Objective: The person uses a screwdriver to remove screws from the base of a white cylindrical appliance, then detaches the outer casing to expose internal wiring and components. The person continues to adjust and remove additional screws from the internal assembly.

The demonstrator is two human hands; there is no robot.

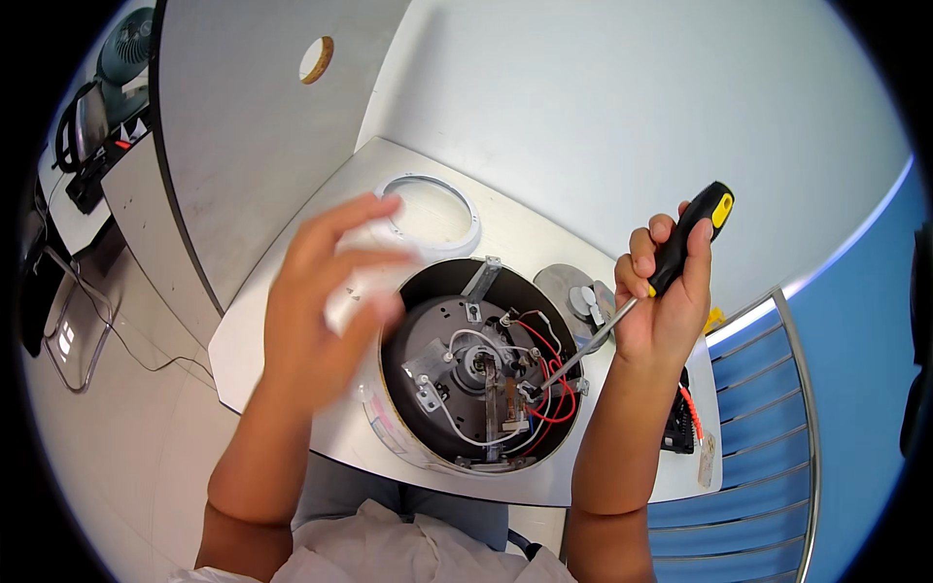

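Observation:
My right hand grips a black and yellow screwdriver, whose shaft angles down to a bracket inside the right side of an open round appliance housing. Red and white wires, metal brackets and a dark grey plate show inside. My left hand is blurred in motion over the housing's left rim, fingers spread, nothing visible in it. A white ring lies on the white table behind the housing. A grey metal disc with small parts sits behind the housing's right side, partly hidden.
Partitions stand behind and left, one with a round hole. A black tool with an orange piece lies at the table's right edge. A fan, kettle and chair are at far left, a metal railing at right.

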